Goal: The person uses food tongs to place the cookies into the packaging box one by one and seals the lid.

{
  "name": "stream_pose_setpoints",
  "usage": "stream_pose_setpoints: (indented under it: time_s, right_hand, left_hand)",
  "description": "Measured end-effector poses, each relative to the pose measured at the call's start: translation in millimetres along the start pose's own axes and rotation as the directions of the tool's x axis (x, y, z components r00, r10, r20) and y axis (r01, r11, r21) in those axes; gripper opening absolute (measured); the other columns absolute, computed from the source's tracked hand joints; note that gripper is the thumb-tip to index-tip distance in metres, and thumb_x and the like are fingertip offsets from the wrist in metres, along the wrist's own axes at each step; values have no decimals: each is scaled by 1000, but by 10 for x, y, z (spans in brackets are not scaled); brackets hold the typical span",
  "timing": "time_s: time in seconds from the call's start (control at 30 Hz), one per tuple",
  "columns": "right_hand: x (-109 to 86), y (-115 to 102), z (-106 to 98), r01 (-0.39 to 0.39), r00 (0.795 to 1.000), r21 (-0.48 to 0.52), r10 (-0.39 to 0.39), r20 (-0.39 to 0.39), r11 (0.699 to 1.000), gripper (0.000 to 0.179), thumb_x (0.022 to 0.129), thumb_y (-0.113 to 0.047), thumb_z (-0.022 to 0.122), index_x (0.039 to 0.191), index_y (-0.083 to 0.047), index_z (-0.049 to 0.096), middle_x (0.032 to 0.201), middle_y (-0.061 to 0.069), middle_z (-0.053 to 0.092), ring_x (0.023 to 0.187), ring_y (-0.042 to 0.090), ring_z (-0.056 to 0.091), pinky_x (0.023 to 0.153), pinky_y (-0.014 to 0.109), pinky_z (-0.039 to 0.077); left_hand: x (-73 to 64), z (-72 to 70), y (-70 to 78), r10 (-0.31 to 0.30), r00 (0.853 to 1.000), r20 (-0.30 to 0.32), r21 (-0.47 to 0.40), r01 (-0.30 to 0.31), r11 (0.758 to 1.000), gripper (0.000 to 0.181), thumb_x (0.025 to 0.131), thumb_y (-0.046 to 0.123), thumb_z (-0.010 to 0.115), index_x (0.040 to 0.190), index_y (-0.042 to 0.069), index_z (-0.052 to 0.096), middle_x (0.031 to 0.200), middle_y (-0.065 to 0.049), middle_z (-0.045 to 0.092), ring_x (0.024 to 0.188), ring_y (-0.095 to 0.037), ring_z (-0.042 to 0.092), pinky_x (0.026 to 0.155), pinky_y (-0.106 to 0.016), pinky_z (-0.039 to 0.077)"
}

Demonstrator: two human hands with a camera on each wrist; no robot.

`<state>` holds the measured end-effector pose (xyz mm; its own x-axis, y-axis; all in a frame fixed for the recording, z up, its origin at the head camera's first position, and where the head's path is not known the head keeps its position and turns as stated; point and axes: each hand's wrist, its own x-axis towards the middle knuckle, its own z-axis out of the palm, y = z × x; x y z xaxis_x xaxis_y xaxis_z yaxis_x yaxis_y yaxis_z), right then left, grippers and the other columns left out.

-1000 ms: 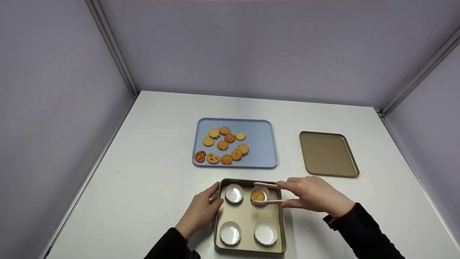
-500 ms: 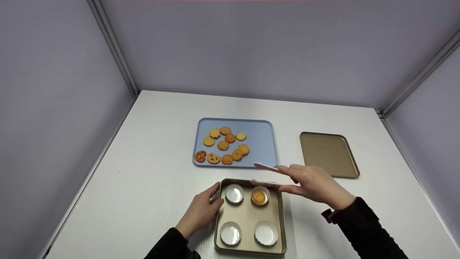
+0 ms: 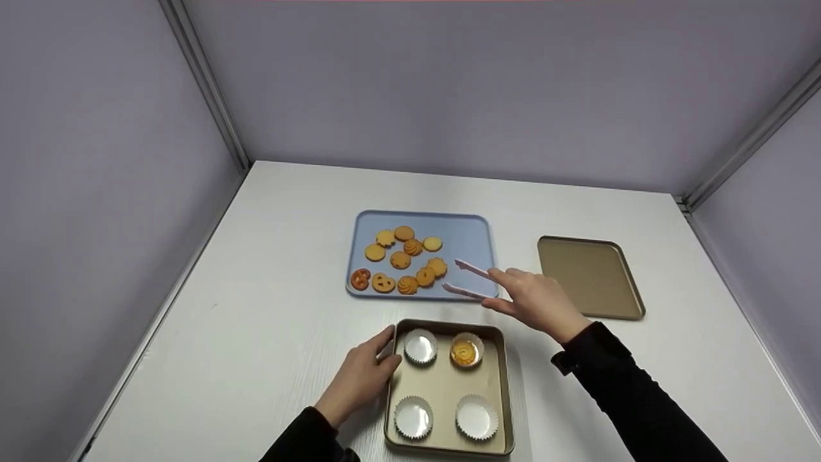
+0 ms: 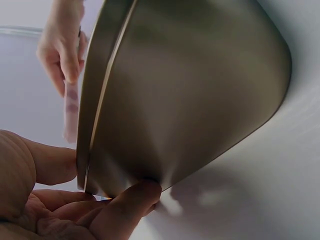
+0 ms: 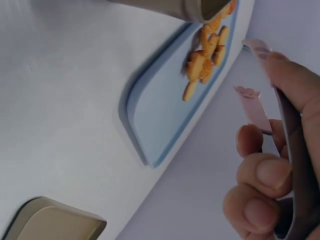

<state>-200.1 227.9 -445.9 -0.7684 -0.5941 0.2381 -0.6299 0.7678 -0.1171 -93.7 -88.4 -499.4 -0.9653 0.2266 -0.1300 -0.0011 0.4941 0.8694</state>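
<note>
My right hand (image 3: pixel 535 301) holds pink-tipped tongs (image 5: pixel 256 112) with a dark handle. Their two tips are spread apart with nothing between them, over the front right part of the blue tray (image 3: pixel 471 228). Several cookies (image 3: pixel 400 260) lie on that tray's left and middle. Nearer me stands a gold baking tin (image 3: pixel 442 391) bearing several white fluted cups; the far right cup holds a swirled cookie (image 3: pixel 463 352). At the tin's far left corner, my left hand (image 3: pixel 362 372) grips the wall, thumb (image 4: pixel 57 165) at the rim and another finger (image 4: pixel 132 202) low on the side.
A flat gold tray (image 3: pixel 587 276) lies to the right of the blue one, close to my right forearm. Three fluted cups, such as the near right one (image 3: pixel 476 417), show no cookie. Pale panels (image 3: pixel 449 83) enclose the white table (image 3: pixel 256 289).
My right hand has moved the tongs up and away from the far right cup to over the blue tray, leaving the swirled cookie in the cup. My left hand stays at the tin.
</note>
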Motion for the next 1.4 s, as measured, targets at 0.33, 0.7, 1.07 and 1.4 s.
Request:
stream_pose_setpoints:
  time_s: [0.33, 0.7, 1.07, 1.4]
  right_hand:
    - [178, 53, 209, -48, 992, -19, 50, 114, 999, 45, 91, -39, 76, 116, -3, 65, 89, 11, 69, 76, 33, 69, 60, 49, 56]
    - [351, 75, 335, -122, 969, -27, 125, 213, 992, 47, 95, -41, 72, 119, -2, 65, 93, 14, 70, 82, 35, 69, 66, 52, 57]
    - [523, 105, 430, -136, 962, -8, 134, 238, 991, 51, 98, -41, 69, 129, -1, 65, 102, 17, 71, 90, 36, 70, 74, 52, 59]
    - [444, 135, 473, -56, 987, -14, 57, 153, 998, 41, 97, -36, 70, 120, -3, 65, 90, 13, 69, 76, 34, 68, 64, 51, 57]
  left_hand:
    - [-13, 2, 16, -1, 1000, -7, 5, 1, 1000, 59, 102, 15, 61, 154, -3, 40, 154, -23, 47, 143, -44, 42, 118, -58, 35]
    - [-8, 10, 1, 8, 1000, -4, -6, -8, 1000, 59, 101, 13, 62, 154, -4, 41, 153, -24, 47, 142, -44, 43, 117, -57, 36]
    - [-2, 8, -13, 2, 1000, -18, 0, -2, 1000, 58, 101, 13, 62, 153, -4, 42, 152, -25, 48, 141, -45, 44, 117, -58, 36]
    - [18, 9, -30, 0, 1000, -19, -3, 0, 1000, 58, 101, 13, 62, 153, -3, 42, 152, -24, 49, 140, -45, 45, 117, -58, 36]
